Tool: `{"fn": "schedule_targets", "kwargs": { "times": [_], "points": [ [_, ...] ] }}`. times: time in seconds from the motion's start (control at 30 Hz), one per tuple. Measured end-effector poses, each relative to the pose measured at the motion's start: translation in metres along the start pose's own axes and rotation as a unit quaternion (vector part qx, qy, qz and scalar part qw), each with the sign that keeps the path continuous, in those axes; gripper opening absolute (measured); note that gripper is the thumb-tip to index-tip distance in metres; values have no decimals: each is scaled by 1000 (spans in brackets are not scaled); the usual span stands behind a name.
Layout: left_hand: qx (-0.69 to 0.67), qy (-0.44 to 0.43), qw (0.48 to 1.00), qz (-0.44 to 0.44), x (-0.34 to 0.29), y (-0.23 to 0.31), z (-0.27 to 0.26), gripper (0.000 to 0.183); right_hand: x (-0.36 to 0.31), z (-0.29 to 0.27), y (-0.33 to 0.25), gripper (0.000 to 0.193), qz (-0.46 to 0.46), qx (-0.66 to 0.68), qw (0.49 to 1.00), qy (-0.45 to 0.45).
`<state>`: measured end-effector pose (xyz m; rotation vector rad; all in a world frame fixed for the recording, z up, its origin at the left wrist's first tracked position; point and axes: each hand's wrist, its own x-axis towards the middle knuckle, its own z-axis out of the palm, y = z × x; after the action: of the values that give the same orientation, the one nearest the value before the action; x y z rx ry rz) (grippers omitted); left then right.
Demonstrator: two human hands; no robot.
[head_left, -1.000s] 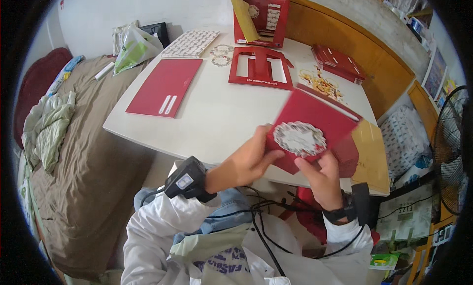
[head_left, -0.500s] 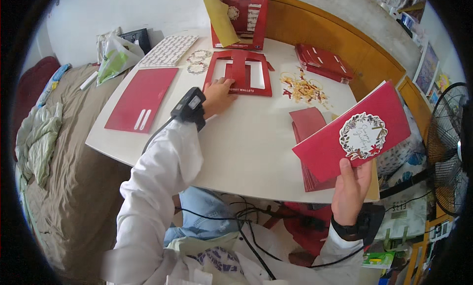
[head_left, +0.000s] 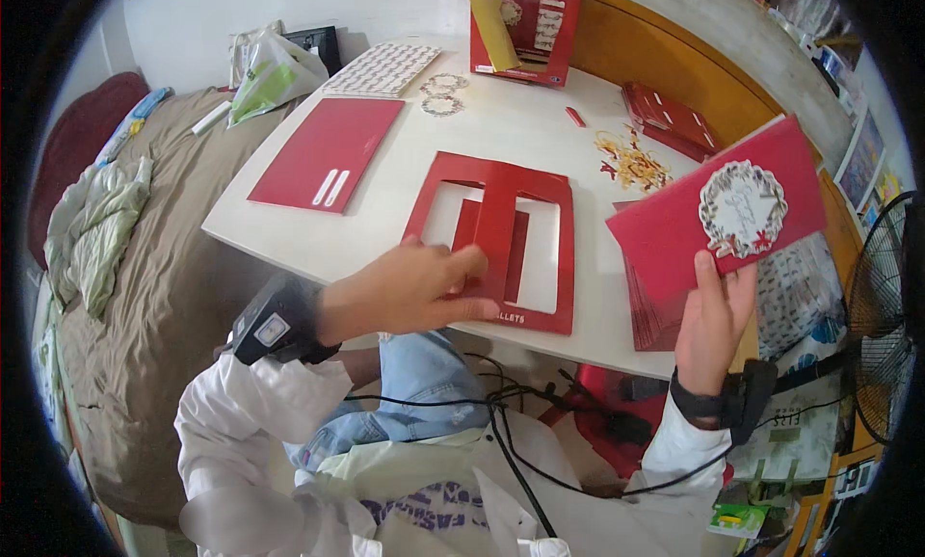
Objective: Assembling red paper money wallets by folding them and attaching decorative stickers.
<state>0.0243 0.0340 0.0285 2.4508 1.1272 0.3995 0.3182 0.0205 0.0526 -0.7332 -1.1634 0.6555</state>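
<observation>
My right hand [head_left: 718, 316] grips a red money wallet [head_left: 674, 191] at its lower edge, thumb in front. A round wreath tag [head_left: 743, 208] decorates the wallet's face. My left hand [head_left: 409, 282] lies over the near left part of a red cardboard panel [head_left: 557, 229] with two cut-out windows, its thumb and fingers apart. The panel rests at the table's near edge. Beneath the held wallet, a stack of dark red wallets [head_left: 653, 316] shows in part.
At the left lies a flat red card [head_left: 323, 152] with two white strips. Behind are a patterned sheet [head_left: 383, 68], wreath tags [head_left: 442, 105] and an upright red box [head_left: 525, 61]. Gold and red trimmings [head_left: 631, 162] sit near more red wallets [head_left: 665, 119]. A black fan [head_left: 882, 316] stands right.
My left hand has brought the windowed panel from the box toward me, to the near edge. A small red piece now shows behind it. My right hand still holds the wallet.
</observation>
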Motion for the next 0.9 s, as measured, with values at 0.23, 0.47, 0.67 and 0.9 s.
{"fn": "schedule_targets", "kwargs": {
  "times": [0.23,0.47,0.67,0.9],
  "points": [
    [157,167,962,-147,63,-5,23,52,10,41,13,46,-4,50,998,-36],
    [10,316,946,-72,62,-12,39,53,40,63,21,43,-26,73,996,-36],
    [42,425,903,43,51,17,16,64,65,90,-12,39,-69,161,983,-47],
    [75,538,833,102,49,20,12,82,70,100,-47,34,-97,166,980,-52]
  ]
}}
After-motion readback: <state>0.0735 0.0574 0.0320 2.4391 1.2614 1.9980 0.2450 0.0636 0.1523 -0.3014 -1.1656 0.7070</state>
